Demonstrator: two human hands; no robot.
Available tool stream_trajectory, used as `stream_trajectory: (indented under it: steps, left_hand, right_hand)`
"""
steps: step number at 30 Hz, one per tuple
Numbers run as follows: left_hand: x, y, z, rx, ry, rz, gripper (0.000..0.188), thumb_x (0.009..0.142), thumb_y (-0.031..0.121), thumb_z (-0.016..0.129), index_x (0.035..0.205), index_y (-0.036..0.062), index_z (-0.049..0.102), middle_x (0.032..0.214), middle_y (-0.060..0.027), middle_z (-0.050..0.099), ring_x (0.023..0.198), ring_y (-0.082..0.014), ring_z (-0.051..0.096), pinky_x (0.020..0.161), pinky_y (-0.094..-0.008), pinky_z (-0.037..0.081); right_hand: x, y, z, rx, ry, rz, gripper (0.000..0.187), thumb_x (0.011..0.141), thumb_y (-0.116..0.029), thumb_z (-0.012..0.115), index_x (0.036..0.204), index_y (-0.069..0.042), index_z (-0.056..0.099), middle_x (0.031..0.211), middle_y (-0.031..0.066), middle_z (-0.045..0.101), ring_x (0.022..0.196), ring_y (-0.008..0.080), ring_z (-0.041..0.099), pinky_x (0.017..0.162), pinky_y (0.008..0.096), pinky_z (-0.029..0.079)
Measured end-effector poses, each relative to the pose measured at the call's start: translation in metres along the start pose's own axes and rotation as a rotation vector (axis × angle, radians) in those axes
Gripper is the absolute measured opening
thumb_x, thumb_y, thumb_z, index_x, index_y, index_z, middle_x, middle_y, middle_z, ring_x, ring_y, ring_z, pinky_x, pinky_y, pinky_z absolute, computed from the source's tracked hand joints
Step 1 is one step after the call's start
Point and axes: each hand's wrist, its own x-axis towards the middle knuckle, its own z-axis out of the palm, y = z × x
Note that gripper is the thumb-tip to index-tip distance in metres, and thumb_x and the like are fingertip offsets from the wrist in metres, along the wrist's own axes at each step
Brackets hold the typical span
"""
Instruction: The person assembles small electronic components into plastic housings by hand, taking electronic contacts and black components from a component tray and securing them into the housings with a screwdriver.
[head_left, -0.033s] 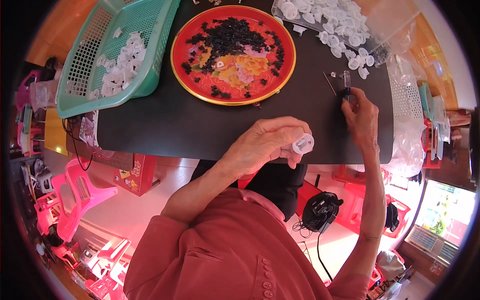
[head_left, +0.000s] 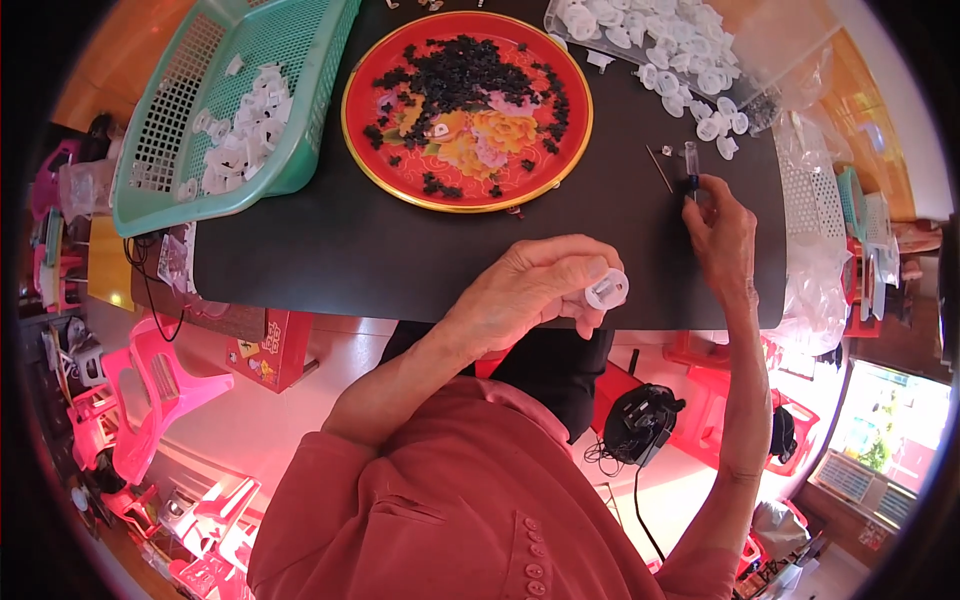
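My left hand is closed on a small round white plastic part, held between thumb and fingers just above the table's near edge. Its round open face is turned to the right. At the right side of the table, my right hand grips a screwdriver with a clear and dark blue handle. The handle points away from me, and the fingers hide its lower end. A thin metal rod lies just left of the screwdriver, with a tiny shiny piece close by.
A red round tray with a flower print carries many small black pieces. To its left stands a green plastic basket holding white parts. More white round parts fill and spill from a clear container at the far right.
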Motion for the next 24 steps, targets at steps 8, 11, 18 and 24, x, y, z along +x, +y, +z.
stream_trajectory:
  steps: [8, 11, 18, 24]
  left_hand:
    - [-0.001, 0.000, -0.003, -0.054, -0.020, -0.036, 0.026, 0.094, 0.017, 0.049, 0.109, -0.0030, 0.054, 0.091, -0.0121, 0.058, 0.072, -0.0162, 0.056, 0.066, -0.0304, 0.050]
    - [-0.001, 0.000, -0.003, -0.063, -0.058, -0.030, 0.026, 0.094, 0.018, 0.049, 0.108, -0.0029, 0.054, 0.089, -0.0110, 0.057, 0.071, -0.0156, 0.056, 0.066, -0.0300, 0.050]
    - [-0.001, 0.004, -0.003, 0.032, -0.034, -0.061, 0.023, 0.094, 0.017, 0.050, 0.104, -0.0020, 0.055, 0.087, -0.0089, 0.055, 0.069, -0.0146, 0.055, 0.067, -0.0265, 0.048]
    - [0.001, -0.001, -0.003, 0.046, -0.080, 0.037, 0.023, 0.094, 0.024, 0.050, 0.093, 0.0018, 0.058, 0.080, -0.0015, 0.057, 0.065, -0.0088, 0.058, 0.058, -0.0227, 0.048]
  right_hand:
    - [0.012, -0.006, 0.008, 0.003, 0.027, -0.025, 0.021, 0.080, -0.009, 0.060, 0.101, -0.003, 0.058, 0.054, 0.0067, 0.050, 0.047, 0.0148, 0.048, 0.049, 0.0313, 0.041]
    - [0.016, -0.020, 0.011, -0.071, 0.191, -0.144, 0.019, 0.079, -0.004, 0.063, 0.098, -0.005, 0.058, 0.065, 0.0029, 0.052, 0.053, 0.0112, 0.046, 0.051, 0.0258, 0.039]
    - [0.033, -0.113, 0.032, 0.369, -0.199, -0.793, 0.023, 0.074, 0.003, 0.061, 0.095, -0.006, 0.062, 0.078, 0.0074, 0.059, 0.064, 0.0183, 0.057, 0.056, 0.0288, 0.047]
    - [0.051, -0.156, 0.077, 0.291, -0.511, -1.049, 0.017, 0.073, -0.006, 0.059, 0.089, -0.008, 0.063, 0.071, 0.0095, 0.053, 0.071, 0.0279, 0.056, 0.062, 0.0379, 0.046]
